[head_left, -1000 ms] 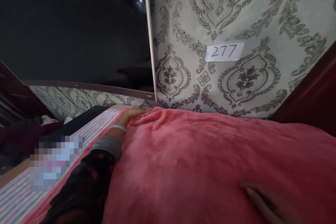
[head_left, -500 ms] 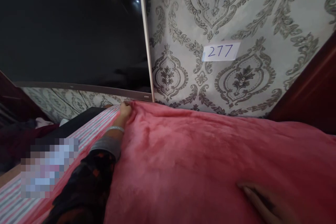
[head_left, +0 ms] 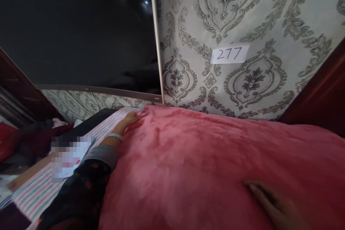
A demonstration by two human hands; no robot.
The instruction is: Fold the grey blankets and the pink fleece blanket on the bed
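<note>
Left hand (head_left: 131,118): at 10 o'clock on the blanket (head_left: 194,169), fingers bent at its edge; whether they pinch it, I cannot tell
Right hand (head_left: 273,203): at 4 o'clock, on the pile; dim, closed or not I cannot tell
Blanket edges: striped cloth (head_left: 36,196) at 9; wall (head_left: 253,18) at 12; television (head_left: 88,36) corner just above 11
Blanket room: wide surface between the hands
Blanket look: pinkish red, plush; mostly flat, slightly rumpled
</note>
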